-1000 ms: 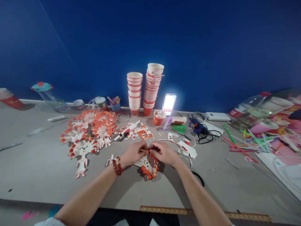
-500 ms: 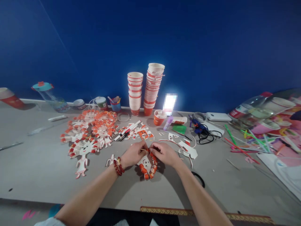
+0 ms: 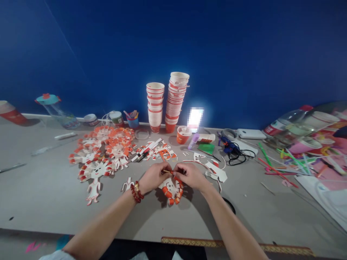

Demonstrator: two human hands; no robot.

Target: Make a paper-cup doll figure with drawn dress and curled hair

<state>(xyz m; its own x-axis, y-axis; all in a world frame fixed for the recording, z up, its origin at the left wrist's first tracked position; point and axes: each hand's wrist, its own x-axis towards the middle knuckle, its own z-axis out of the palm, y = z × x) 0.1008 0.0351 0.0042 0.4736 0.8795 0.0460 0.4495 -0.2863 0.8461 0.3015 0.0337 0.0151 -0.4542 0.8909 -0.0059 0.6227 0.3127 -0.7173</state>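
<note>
A paper-cup cutout (image 3: 170,187) with a drawn smiling face and curled orange-and-white strips round its rim hangs just above the table, between my hands. My left hand (image 3: 156,176), with red bead bracelets at the wrist, is closed in a pinch at its top edge. A thin, light wooden stick (image 3: 167,171) shows at those fingertips, lying along a strip. Opposite it, my right hand (image 3: 189,176) pinches the upper right strips of the cutout. The fingertips nearly meet and partly hide the stick and strip.
Similar finished-looking cutouts (image 3: 108,144) lie piled at left, near a small paper body (image 3: 128,185). Two cup stacks (image 3: 177,101) stand behind paper scraps (image 3: 159,150). A glue stick (image 3: 193,141), a glue gun (image 3: 229,146) and bottles (image 3: 282,122) are to the right.
The cutout has tilted and turned slightly, its lower edge rising a little. More of the thin stick shows between my fingertips. Both hands keep their pinch.
</note>
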